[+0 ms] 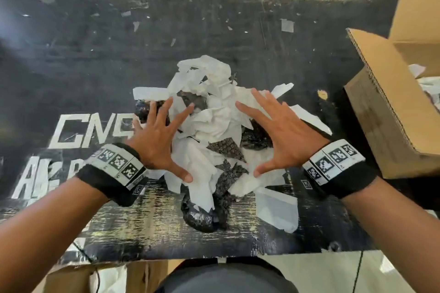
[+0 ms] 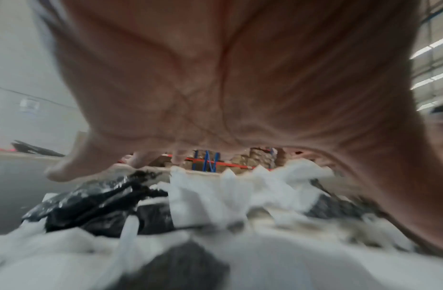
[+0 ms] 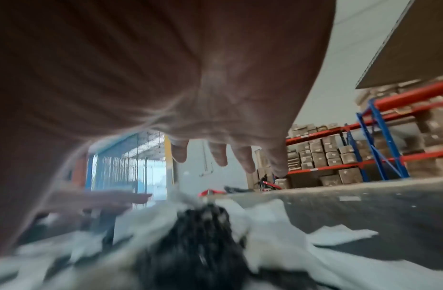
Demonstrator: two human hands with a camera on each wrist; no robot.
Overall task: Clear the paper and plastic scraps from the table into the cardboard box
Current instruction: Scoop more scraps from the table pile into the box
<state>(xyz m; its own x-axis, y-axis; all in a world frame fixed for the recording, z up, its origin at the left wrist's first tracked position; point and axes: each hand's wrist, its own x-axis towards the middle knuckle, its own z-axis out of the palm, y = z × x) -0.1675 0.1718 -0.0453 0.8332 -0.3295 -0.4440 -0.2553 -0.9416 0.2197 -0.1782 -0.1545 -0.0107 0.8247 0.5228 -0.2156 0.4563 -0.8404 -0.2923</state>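
Note:
A heap of white paper and black plastic scraps (image 1: 214, 131) lies in the middle of the black table (image 1: 83, 59). My left hand (image 1: 159, 135) hovers over the heap's left side, palm down, fingers spread and straight. My right hand (image 1: 278, 131) is spread the same way over its right side. Neither holds anything. The left wrist view shows the left hand (image 2: 215, 88) just above crumpled white paper (image 2: 215, 196) and black plastic (image 2: 96, 206). In the right wrist view the right hand (image 3: 165, 78) hangs above the blurred scraps (image 3: 190, 245). The open cardboard box (image 1: 392, 102) stands at the right edge, with white scraps inside.
Small white bits (image 1: 287, 25) are scattered over the far part of the table. A flat white piece (image 1: 278, 209) lies near the front edge. Warehouse racks with cartons (image 3: 339, 157) stand in the background. My legs show below the table's near edge.

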